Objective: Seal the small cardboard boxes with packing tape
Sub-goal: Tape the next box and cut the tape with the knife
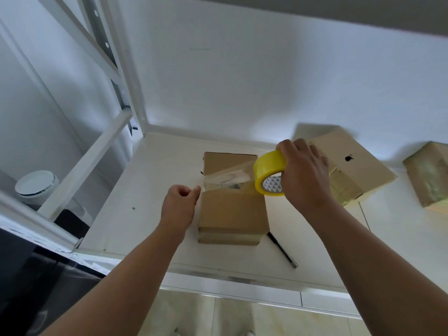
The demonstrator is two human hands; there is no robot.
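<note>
yellow tape roll (269, 174) gripped by the right hand (305, 170) just above the right edge of the box (232, 214), which sits on the surface (150, 202); a clear strip (225, 179) runs across the box top to the left hand (180, 204), curled and seemingly pinching its free end at the left edge. step in hand: laying tape over the seam. next, probably: lower strip flat, press down, cut, perhaps with the thin dark tool (282, 249) beside the box.

Black apple-shaped mark (348, 158) on the tilted cardboard box (363, 173); triangle print (272, 184) inside the yellow tape roll (268, 166)

far box (430, 174) cropped, black tool (283, 250) partly hidden
</note>
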